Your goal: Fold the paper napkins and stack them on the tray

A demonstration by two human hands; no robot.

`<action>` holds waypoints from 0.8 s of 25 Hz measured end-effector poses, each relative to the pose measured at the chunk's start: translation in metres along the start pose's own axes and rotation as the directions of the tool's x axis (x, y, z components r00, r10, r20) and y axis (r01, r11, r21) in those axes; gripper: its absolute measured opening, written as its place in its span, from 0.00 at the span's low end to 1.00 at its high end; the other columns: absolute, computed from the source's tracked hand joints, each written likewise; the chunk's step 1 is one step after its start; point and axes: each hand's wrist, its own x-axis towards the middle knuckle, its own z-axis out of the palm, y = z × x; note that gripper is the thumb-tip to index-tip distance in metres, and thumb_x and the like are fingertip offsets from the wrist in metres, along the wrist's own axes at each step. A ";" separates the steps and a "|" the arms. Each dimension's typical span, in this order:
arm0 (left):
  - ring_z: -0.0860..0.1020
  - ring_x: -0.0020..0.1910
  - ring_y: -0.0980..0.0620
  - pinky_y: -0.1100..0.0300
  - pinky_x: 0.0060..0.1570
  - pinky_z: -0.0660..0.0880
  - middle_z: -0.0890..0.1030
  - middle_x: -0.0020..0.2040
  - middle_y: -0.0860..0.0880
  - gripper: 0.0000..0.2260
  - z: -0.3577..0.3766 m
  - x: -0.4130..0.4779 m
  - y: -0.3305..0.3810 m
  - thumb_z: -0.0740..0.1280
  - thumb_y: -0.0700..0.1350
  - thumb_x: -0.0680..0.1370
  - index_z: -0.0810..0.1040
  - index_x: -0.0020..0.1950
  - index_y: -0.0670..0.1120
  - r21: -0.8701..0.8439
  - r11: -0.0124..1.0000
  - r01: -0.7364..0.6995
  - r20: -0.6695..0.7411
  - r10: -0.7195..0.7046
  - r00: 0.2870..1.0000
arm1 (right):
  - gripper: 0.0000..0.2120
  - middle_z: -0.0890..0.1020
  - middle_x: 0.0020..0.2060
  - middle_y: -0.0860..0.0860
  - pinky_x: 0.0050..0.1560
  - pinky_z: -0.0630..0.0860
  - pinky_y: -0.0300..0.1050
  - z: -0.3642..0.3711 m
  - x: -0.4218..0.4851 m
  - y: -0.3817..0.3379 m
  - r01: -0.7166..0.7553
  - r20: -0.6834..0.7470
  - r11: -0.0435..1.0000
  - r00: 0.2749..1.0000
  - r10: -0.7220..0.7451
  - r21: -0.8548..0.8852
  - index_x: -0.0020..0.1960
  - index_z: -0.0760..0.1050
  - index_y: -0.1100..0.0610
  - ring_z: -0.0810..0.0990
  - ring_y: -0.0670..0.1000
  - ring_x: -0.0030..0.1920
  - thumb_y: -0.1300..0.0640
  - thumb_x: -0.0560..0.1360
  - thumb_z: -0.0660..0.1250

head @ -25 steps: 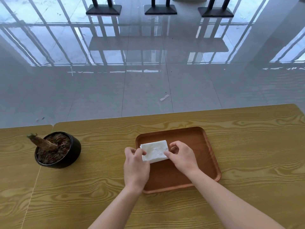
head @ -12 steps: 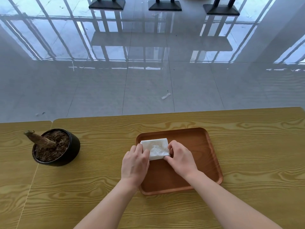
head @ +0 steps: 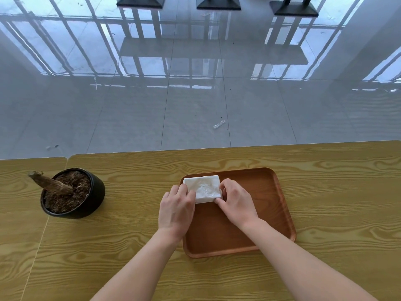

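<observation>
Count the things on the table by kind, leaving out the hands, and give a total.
Wooden tray: 1
Stack of folded white napkins: 1 (number of sheets cannot be told)
Black pot of soil: 1
Total: 3

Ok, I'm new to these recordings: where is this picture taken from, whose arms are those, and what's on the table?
No machine here: a person wears one camera on the head, looking forward and down, so the bare arms are their own. On the wooden table sits a brown tray, with folded white napkins in its far left corner. The left hand and right hand hold the napkins by opposite ends. To the left stands a black pot of soil with a cut stem.
</observation>
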 end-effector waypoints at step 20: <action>0.75 0.55 0.47 0.52 0.50 0.73 0.78 0.58 0.50 0.15 -0.030 -0.011 -0.007 0.64 0.47 0.75 0.77 0.61 0.49 -0.066 0.991 0.115 0.029 -0.114 0.993 | 0.10 0.77 0.45 0.48 0.46 0.77 0.46 -0.030 -0.013 -0.016 0.013 -0.055 1.000 0.998 -0.014 -0.021 0.55 0.75 0.53 0.77 0.49 0.46 0.52 0.75 0.69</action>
